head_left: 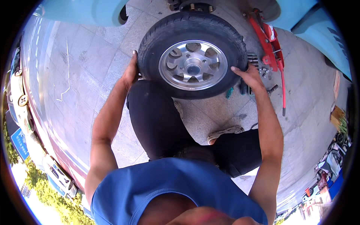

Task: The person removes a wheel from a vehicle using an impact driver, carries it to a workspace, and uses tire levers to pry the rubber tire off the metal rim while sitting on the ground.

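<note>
A wheel with a black tire (pixel 150 45) and a silver alloy rim (pixel 193 65) is in front of me, below a dark hub with studs (pixel 195 7). My left hand (pixel 131 69) grips the tire's left side, its fingers partly hidden. My right hand (pixel 247 75) holds the right side, thumb on the sidewall and fingers hidden behind it. My left knee (pixel 144 90) is against or just beside the tire's lower edge. Several sockets (pixel 253 58), small nuts (pixel 264 72) and a green tool (pixel 229 92) lie on the paving by my right hand.
A red floor jack (pixel 270 41) with a long handle lies to the right. Light-blue vehicle body panels (pixel 315 45) overhang the top of the view. Parked cars (pixel 58 172) show at the far left, a pile of assorted items (pixel 330 165) at the far right. My shoe (pixel 225 133) is on the paving (pixel 86 67).
</note>
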The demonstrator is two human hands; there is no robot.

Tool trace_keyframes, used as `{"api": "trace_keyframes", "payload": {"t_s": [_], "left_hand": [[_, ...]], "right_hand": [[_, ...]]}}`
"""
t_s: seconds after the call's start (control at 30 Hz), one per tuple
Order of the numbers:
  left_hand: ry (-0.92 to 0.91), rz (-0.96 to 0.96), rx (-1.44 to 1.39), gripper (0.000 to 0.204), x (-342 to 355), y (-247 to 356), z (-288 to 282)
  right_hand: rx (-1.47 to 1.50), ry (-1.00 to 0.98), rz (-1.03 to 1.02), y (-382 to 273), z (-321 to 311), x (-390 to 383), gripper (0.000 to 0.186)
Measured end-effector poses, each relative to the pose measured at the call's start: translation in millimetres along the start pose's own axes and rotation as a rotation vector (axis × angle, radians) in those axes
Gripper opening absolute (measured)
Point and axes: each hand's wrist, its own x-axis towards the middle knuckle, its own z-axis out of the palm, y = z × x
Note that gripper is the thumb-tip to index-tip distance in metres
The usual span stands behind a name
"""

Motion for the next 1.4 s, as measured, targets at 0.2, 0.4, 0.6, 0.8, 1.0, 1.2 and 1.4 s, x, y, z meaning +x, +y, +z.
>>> {"api": "trace_keyframes", "payload": {"t_s": [0.2, 0.4, 0.6, 0.8, 1.0, 1.2, 1.4], "left_hand": [[0.111, 0.025, 0.438, 0.107, 62, -45, -38], [0.158, 0.042, 0.419, 0.101, 69, -33, -12], [-0.001, -0.045, 0.320, 0.088, 64, -27, -25], [-0.119, 0.134, 0.254, 0.082, 26, -32, -15], [-0.003, 0.240, 0.224, 0.078, 6, -48, -9], [0.081, 0.308, 0.393, 0.086, -28, -35, 24], [0.125, 0.409, 0.751, 0.101, -106, 13, 128]], "right_hand": [[-0.053, -0.264, 0.329, 76, 94, 18, 0.089], [0.185, -0.291, 0.306, 108, 101, 9, 0.065], [-0.343, 0.386, 0.194, 129, 86, 28, 0.061], [-0.703, 0.331, 0.195, 140, 107, 23, 0.107], [-0.418, 0.245, 0.272, 131, 109, 29, 0.102], [-0.243, 0.316, 0.274, 148, 81, 4, 0.070], [0.095, 0.185, 0.336, 94, 2, -130, 0.053]]}}
